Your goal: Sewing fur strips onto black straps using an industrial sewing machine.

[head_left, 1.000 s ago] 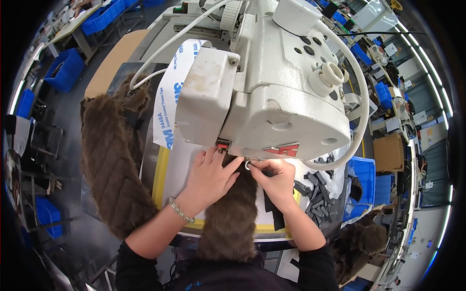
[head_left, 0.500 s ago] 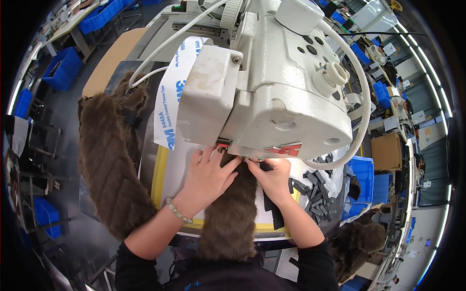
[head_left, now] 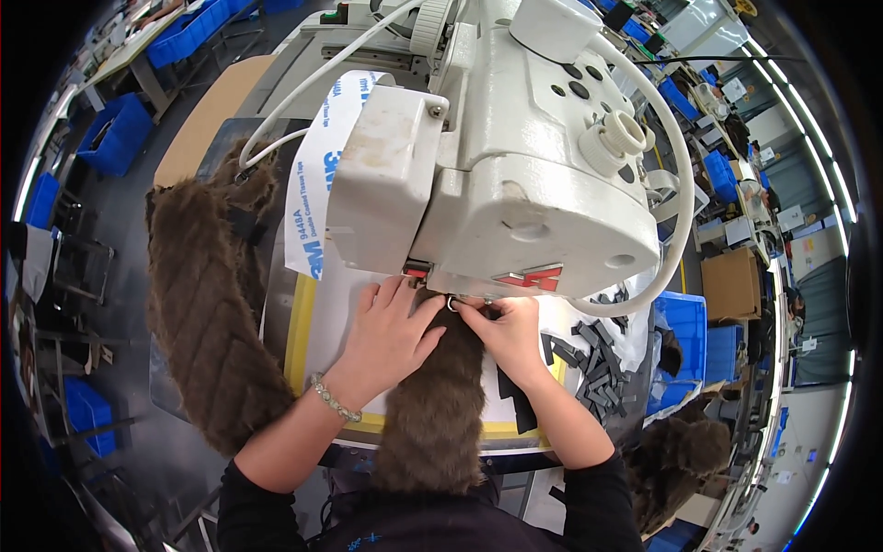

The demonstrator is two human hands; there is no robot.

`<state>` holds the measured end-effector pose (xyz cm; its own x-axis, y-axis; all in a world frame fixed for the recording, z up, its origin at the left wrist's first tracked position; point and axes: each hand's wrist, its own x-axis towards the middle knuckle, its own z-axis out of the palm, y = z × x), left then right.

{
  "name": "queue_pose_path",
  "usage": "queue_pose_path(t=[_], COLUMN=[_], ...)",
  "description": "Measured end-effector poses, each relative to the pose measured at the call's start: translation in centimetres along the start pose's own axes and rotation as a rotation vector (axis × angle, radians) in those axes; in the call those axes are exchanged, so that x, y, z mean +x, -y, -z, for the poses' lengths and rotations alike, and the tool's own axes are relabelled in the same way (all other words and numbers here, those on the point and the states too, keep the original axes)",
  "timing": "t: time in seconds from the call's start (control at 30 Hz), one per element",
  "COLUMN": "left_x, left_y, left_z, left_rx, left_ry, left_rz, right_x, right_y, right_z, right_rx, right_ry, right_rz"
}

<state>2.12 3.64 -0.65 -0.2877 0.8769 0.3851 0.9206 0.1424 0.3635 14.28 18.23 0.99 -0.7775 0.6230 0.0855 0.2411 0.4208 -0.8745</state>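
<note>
A brown fur strip [head_left: 434, 405] runs from the table's front edge to beneath the head of a white sewing machine [head_left: 543, 212]. My left hand [head_left: 391, 322] lies on the strip's left edge, fingers stretched out and spread, just under the machine head. On the strip's right side my right hand [head_left: 504, 331] is closed in a pinch at a small, pale metal ring [head_left: 452, 302]. The machine head hides the needle area and the strip's far end. A beaded bracelet [head_left: 333, 397] circles my left wrist.
Another brown fur piece [head_left: 207, 322] drapes over the table's left side. Black strip pieces [head_left: 598, 373] lie heaped at the right, beside a blue bin [head_left: 681, 331]. White-and-blue tape paper [head_left: 317, 184] hangs from the machine. More fur [head_left: 681, 455] sits at lower right.
The machine appears shifted slightly left and down in view. My right hand has moved a little left, and the metal ring shows more clearly by its fingertips. My left hand stays spread on the fur.
</note>
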Motion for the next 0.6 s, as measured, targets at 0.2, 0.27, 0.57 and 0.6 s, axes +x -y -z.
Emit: queue_pose_path(t=[0.2,0.27,0.57,0.6], left_x=[0.2,0.3,0.4,0.5], left_y=[0.0,0.0,0.1,0.0], left_z=[-0.5,-0.5,-0.6,-0.8], left_rx=[-0.095,-0.104,0.071,0.090], left_ry=[0.040,0.051,0.036,0.024], left_rz=[0.072,0.066,0.017,0.019], right_x=[0.2,0.1,-0.4,-0.3], right_y=[-0.5,-0.8,-1.5,-1.5], right_z=[0.2,0.1,-0.9,-1.0], right_rx=[0.056,0.043,-0.581,-0.611], right_ry=[0.042,0.033,-0.169,-0.177], right_rz=[-0.087,-0.065,0.600,0.647])
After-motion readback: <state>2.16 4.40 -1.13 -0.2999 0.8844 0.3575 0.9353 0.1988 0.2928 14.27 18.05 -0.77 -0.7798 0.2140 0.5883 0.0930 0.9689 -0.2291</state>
